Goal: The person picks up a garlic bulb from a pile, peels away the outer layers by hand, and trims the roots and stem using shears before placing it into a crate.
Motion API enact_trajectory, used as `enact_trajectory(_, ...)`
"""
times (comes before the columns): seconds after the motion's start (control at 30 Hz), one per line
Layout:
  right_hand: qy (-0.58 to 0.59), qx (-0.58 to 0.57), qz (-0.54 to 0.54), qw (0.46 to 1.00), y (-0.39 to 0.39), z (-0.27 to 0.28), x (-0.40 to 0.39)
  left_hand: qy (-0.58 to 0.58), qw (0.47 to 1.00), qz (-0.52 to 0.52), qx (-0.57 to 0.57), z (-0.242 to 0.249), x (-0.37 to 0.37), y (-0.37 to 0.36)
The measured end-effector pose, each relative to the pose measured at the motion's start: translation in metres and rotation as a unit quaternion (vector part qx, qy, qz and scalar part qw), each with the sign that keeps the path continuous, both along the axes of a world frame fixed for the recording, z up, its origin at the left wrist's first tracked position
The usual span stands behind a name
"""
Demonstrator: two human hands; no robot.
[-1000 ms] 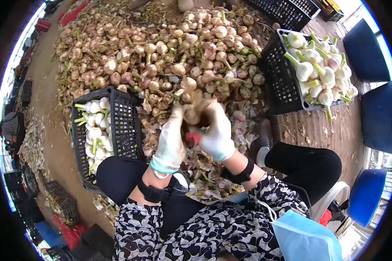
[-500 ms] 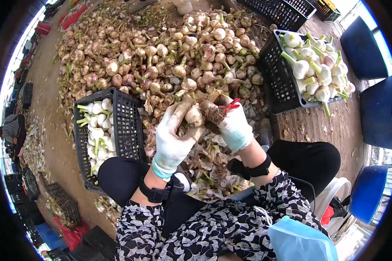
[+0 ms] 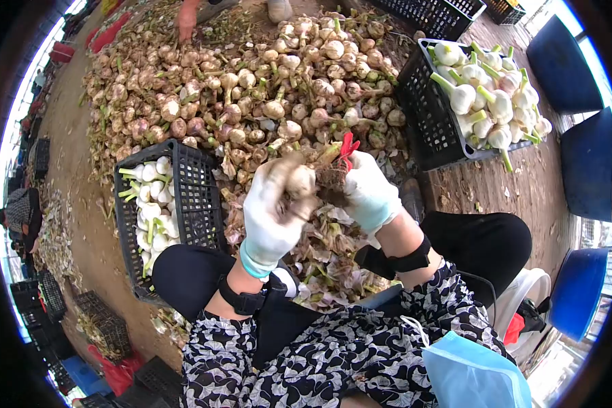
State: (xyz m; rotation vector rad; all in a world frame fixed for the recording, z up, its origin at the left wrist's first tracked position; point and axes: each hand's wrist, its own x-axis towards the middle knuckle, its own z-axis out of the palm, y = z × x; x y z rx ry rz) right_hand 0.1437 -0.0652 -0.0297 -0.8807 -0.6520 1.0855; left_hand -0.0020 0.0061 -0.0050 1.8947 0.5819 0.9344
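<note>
Red strip [image 3: 347,147] at right hand [image 3: 372,192] now upright, slanted 0.5 s ago; 1 garlic bulb [image 3: 301,182] stays between hands, so I judge handling unfinished. Left hand [image 3: 268,211], partly blurred, curled round bulb; right hand angled in from opposite side, grip I cannot tell. Bulb near garlic pile [image 3: 251,98].

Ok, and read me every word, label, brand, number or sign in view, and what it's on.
None: no text can be read.
Left crate, right crate, face mask, left glove, right glove: no lettering visible.
Left wristband, far crate at lower left: too small or blurred to tell.
</note>
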Motion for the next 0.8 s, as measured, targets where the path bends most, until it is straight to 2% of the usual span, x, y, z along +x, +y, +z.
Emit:
enact_trajectory(0.03, -0.013, -0.137, 0.002, 0.99, 0.001, 0.018, -0.004, -0.024, 0.992, 0.021, -0.126, -0.001, 0.001, -0.001)
enact_trajectory(0.07, -0.141, -0.143, -0.044, 0.979, 0.003, 0.017, -0.01, -0.102, 0.961, -0.037, -0.254, -0.003, 0.002, 0.004)
enact_trajectory(0.1, -0.267, -0.146, -0.089, 0.948, 0.004, 0.012, -0.015, -0.172, 0.835, 0.045, -0.521, -0.006, 0.005, 0.0)
enact_trajectory(0.13, -0.361, -0.143, -0.112, 0.915, 0.005, 0.002, -0.016, -0.155, 0.817, 0.072, -0.55, -0.009, 0.01, -0.002)
enact_trajectory(0.17, -0.361, -0.141, -0.114, 0.915, 0.005, -0.01, -0.013, -0.14, 0.798, 0.099, -0.577, -0.012, 0.014, -0.001)
enact_trajectory(0.2, -0.241, -0.133, -0.074, 0.958, 0.007, -0.015, -0.009, -0.126, 0.817, 0.038, -0.561, -0.012, 0.011, 0.001)
enact_trajectory(0.23, -0.115, -0.124, -0.031, 0.985, 0.006, -0.02, -0.006, -0.126, 0.817, 0.039, -0.562, -0.013, 0.01, 0.0)
enact_trajectory(0.27, -0.139, -0.024, -0.002, 0.99, 0.006, -0.025, -0.001, -0.107, 0.867, 0.039, -0.485, -0.013, 0.008, -0.003)
enact_trajectory(0.3, -0.137, -0.025, -0.003, 0.99, 0.004, -0.027, -0.001, -0.088, 0.91, 0.036, -0.404, -0.009, 0.008, -0.005)
enact_trajectory(0.33, -0.286, -0.075, -0.059, 0.953, 0.004, -0.027, 0.0, -0.109, 0.924, 0.008, -0.367, -0.027, 0.006, 0.0)
enact_trajectory(0.37, -0.427, -0.123, -0.114, 0.889, 0.004, -0.027, 0.001, 0.063, 0.992, 0.089, -0.069, -0.032, 0.005, -0.002)
enact_trajectory(0.43, -0.412, -0.105, -0.114, 0.898, -0.003, 0.008, 0.004, 0.0, 0.949, 0.002, -0.314, -0.012, -0.001, -0.003)
enact_trajectory(0.47, -0.237, -0.122, -0.001, 0.964, -0.009, 0.024, 0.017, -0.046, 0.897, -0.051, -0.436, -0.005, -0.009, 0.004)
enact_trajectory(0.5, -0.049, -0.133, 0.109, 0.984, -0.012, 0.03, 0.024, -0.138, 0.814, -0.105, -0.554, -0.002, -0.014, 0.01)
enact_trajectory(0.53, 0.224, 0.064, 0.073, 0.97, -0.007, 0.025, 0.013, -0.155, 0.785, -0.152, -0.58, -0.003, -0.018, 0.012)
enact_trajectory(0.57, 0.233, -0.012, 0.053, 0.971, -0.015, 0.033, 0.012, -0.174, 0.754, -0.199, -0.602, -0.004, -0.019, 0.013)
enact_trajectory(0.63, 0.172, -0.013, 0.03, 0.985, -0.007, 0.015, 0.008, -0.151, 0.825, -0.095, -0.537, -0.006, -0.009, 0.011)
enact_trajectory(0.67, -0.27, -0.046, 0.016, 0.962, -0.012, 0.013, 0.019, -0.084, 0.9, -0.09, -0.417, -0.004, -0.007, 0.008)
enact_trajectory(0.7, -0.148, -0.168, 0.006, 0.975, -0.009, 0.025, 0.005, 0.016, 0.951, -0.09, -0.296, 0.002, -0.007, 0.005)
enact_trajectory(0.77, -0.32, -0.094, -0.032, 0.942, -0.006, 0.016, 0.003, -0.012, 0.955, -0.075, -0.288, -0.004, -0.007, -0.001)
enact_trajectory(0.8, -0.264, -0.105, -0.092, 0.954, -0.003, -0.002, 0.01, -0.02, 0.934, -0.073, -0.349, -0.001, -0.008, 0.0)
